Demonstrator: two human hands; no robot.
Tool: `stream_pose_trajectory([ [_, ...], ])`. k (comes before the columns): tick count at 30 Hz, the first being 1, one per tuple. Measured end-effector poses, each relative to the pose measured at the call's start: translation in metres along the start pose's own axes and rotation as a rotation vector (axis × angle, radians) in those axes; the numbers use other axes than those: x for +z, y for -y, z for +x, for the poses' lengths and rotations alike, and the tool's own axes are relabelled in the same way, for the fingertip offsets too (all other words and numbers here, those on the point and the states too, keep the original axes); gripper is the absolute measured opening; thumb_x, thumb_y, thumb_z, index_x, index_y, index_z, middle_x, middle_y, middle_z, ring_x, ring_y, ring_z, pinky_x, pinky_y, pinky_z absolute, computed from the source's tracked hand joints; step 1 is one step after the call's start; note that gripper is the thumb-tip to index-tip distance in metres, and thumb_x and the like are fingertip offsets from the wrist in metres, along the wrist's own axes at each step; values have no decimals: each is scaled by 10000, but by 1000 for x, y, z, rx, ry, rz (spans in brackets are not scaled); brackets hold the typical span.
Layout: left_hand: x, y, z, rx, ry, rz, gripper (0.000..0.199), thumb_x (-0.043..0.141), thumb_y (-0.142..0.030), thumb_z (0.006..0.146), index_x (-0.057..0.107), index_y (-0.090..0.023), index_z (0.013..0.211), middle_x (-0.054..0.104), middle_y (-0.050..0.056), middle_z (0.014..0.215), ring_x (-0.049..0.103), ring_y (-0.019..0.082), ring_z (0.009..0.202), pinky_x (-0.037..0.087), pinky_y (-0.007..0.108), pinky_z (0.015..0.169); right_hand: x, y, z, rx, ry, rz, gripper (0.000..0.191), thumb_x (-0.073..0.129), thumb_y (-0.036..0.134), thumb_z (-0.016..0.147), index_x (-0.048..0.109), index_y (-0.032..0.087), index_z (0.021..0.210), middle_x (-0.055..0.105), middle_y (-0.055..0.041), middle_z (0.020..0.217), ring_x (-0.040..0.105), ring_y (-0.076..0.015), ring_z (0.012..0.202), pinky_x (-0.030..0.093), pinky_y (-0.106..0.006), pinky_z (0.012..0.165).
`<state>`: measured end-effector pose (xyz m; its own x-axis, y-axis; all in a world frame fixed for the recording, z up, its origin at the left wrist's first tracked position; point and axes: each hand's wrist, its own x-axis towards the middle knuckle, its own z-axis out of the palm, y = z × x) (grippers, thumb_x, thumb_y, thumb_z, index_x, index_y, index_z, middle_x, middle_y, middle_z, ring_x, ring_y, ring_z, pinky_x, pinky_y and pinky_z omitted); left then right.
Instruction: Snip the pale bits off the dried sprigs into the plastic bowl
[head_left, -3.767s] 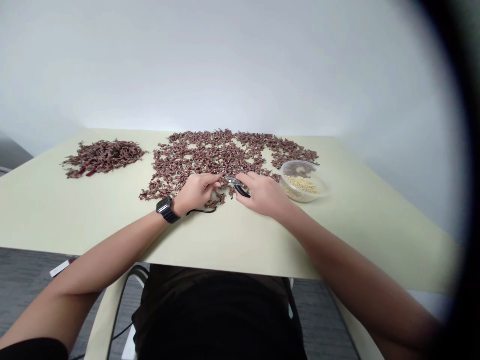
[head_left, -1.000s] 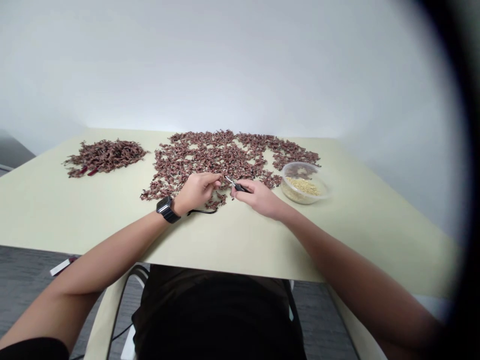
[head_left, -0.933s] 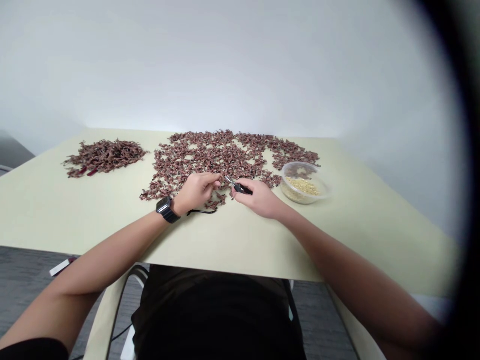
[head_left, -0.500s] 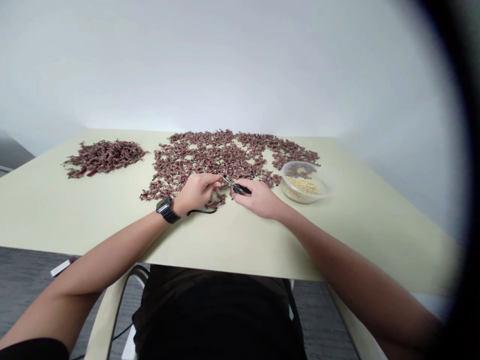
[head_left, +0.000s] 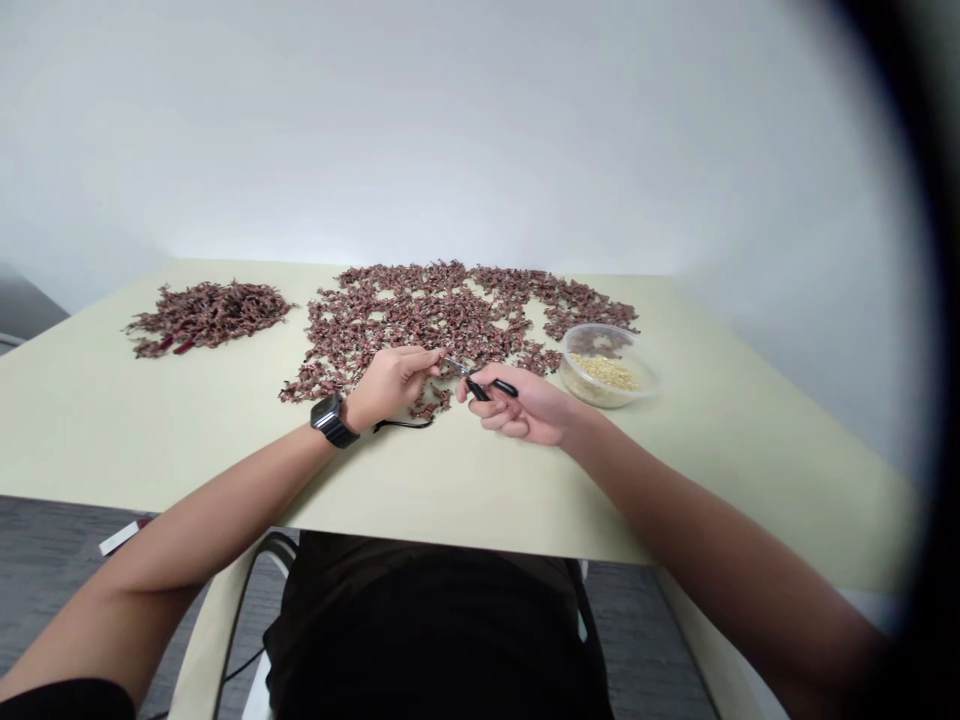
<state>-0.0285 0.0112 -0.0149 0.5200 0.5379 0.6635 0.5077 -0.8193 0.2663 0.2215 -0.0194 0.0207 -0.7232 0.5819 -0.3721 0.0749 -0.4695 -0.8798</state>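
Observation:
My left hand (head_left: 391,382), a dark watch on its wrist, is closed in a pinch at the near edge of a spread of small reddish-brown dried-looking pieces (head_left: 397,315). A tiny reddish-brown piece (head_left: 445,353) shows at its fingertips; most of it is hidden. My right hand (head_left: 529,405) is wrapped round small black-handled pliers (head_left: 480,386). Their handles stand apart, and the metal jaws point up and left to the left fingertips. Whether the jaws touch the piece I cannot tell.
Right of my hands stands a clear round plastic tub (head_left: 607,398) with yellowish bits inside. A denser heap of longer brown pieces (head_left: 214,315) lies at the left. Near my left wrist is a black cord-like item (head_left: 405,424). A wall (head_left: 420,130) rises behind the table (head_left: 480,490).
My right hand has rolled so its curled fingers and both plier handles show, with the handles spread wider. My left hand has stayed nearly still.

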Motion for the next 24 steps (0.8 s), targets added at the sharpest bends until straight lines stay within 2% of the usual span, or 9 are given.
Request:
stream_pose_trajectory([
  [2, 0, -1, 0, -11, 13, 15, 358, 491, -22, 907, 736, -176, 1118, 760, 35, 879, 689, 136, 786, 484, 223, 717, -1, 0, 1, -2, 12, 12, 301, 555, 490, 881, 573, 208, 983, 205, 70, 683, 66, -104, 554, 36, -233, 428],
  [4, -1, -2, 1, -42, 23, 22, 358, 488, -6, 890, 728, -170, 1098, 753, 32, 869, 681, 135, 778, 476, 222, 717, 0, -3, 4, -82, -97, -120, 285, 541, 485, 890, 576, 213, 970, 243, 65, 671, 107, -105, 542, 78, -236, 435],
  [8, -3, -7, 3, -100, 44, 22, 284, 487, 11, 856, 704, -163, 920, 723, 23, 811, 652, 130, 734, 443, 218, 682, 2, -13, 11, -427, -506, -745, 209, 590, 410, 880, 570, 208, 831, 449, 22, 686, 361, -119, 600, 272, -256, 541],
  [11, -4, -9, 4, -122, 63, 7, 259, 482, 19, 836, 664, -165, 835, 714, 15, 795, 648, 131, 732, 425, 217, 671, -1, -17, 12, -534, -688, -1123, 169, 610, 380, 870, 589, 212, 862, 574, -5, 735, 483, -154, 677, 335, -285, 647],
  [16, -4, -9, 4, -132, 63, -17, 252, 486, 12, 815, 661, -169, 815, 726, 20, 802, 660, 138, 733, 428, 220, 666, -7, -19, 9, -559, -763, -1429, 172, 591, 368, 881, 595, 221, 972, 668, -54, 882, 595, -210, 796, 372, -303, 728],
  [24, -5, -12, 5, -130, 83, -21, 246, 481, 15, 821, 653, -161, 808, 711, 23, 775, 649, 135, 717, 427, 214, 665, -7, -20, 9, -549, -772, -1516, 176, 569, 349, 920, 599, 239, 1054, 689, -61, 954, 637, -227, 857, 395, -302, 754],
])
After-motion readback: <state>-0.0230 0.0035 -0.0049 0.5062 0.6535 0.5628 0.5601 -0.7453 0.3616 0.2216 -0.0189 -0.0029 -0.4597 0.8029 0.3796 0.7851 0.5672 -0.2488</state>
